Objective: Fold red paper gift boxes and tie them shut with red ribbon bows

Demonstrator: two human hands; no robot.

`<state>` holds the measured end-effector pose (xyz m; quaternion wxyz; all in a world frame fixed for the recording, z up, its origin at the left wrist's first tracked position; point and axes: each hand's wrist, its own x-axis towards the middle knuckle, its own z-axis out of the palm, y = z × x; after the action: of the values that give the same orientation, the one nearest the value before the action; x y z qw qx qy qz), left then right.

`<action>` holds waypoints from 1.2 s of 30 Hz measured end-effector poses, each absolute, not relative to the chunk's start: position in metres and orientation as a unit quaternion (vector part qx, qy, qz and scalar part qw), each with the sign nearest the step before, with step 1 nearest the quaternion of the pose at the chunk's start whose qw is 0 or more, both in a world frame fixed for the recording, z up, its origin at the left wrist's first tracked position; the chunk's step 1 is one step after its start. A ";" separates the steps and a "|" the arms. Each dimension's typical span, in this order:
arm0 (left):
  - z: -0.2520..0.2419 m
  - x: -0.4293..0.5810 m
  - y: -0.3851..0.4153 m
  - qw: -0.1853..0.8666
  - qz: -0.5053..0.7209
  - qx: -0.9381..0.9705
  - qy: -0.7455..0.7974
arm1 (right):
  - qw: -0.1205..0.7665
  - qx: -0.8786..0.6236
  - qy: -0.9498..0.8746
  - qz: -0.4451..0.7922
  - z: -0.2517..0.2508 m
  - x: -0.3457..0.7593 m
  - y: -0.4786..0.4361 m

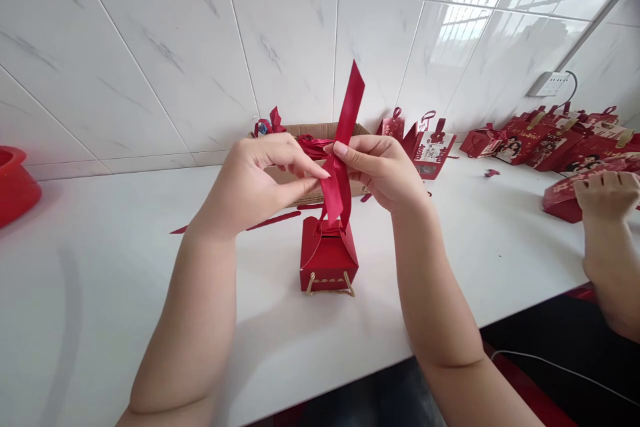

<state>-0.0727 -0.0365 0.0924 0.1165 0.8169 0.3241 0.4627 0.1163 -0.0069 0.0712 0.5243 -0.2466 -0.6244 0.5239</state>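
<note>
Both hands are raised above the table (270, 333), side by side, each pinching the same ribbon. The left hand (263, 180) pinches a folded section of the red satin ribbon (351, 101) between thumb and index finger. The right hand (383, 167) grips the ribbon just beside it, thumb pressed over the strip; one slant-cut end projects upward above this hand. Below the fingers, the ribbon descends to the top of the red gift box (327, 253), which stands upright on the table directly beneath and between the hands. The box has curved top flaps, gold lettering and a twisted gold cord handle (330, 292) hanging at its front.

Directly behind the hands, an open cardboard carton (316, 129) contains red ribbons (313, 145). A loose ribbon strip (280, 219) lies on the table beyond the left wrist. A red tub (17, 187) is positioned well to the left of the hands. Beyond the right hand stand printed red gift boxes (520, 140). At the far right, a co-worker's hand (607, 195) touches a red box (560, 203).
</note>
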 end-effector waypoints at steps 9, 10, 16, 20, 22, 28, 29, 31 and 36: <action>0.088 -0.069 -0.035 0.095 0.374 0.836 0.389 | 0.539 -0.257 -0.638 0.487 0.073 0.119 -0.011; 0.088 -0.069 -0.035 0.101 0.367 0.838 0.392 | 0.539 -0.257 -0.641 0.482 0.073 0.120 -0.010; 0.088 -0.068 -0.033 0.171 0.336 0.833 0.405 | 0.546 -0.256 -0.647 0.467 0.071 0.120 -0.007; 0.087 -0.068 -0.029 0.210 0.338 0.826 0.400 | 0.550 -0.259 -0.646 0.461 0.071 0.120 -0.006; 0.085 -0.068 -0.027 0.236 0.353 0.811 0.403 | 0.550 -0.252 -0.647 0.464 0.072 0.120 -0.006; 0.083 -0.064 -0.026 0.298 0.304 0.806 0.412 | 0.539 -0.255 -0.655 0.465 0.073 0.121 -0.008; 0.084 -0.063 -0.026 0.292 0.294 0.813 0.409 | 0.537 -0.256 -0.657 0.463 0.073 0.121 -0.008; 0.084 -0.062 -0.027 0.270 0.282 0.827 0.404 | 0.532 -0.258 -0.661 0.462 0.074 0.122 -0.009; 0.082 -0.060 -0.026 0.210 0.318 0.823 0.421 | 0.518 -0.261 -0.672 0.461 0.075 0.124 -0.011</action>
<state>-0.0599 -0.0261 0.0824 0.2101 0.8231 0.4208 0.3184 0.1242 -0.0105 0.0747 0.5183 -0.2605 -0.6717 0.4608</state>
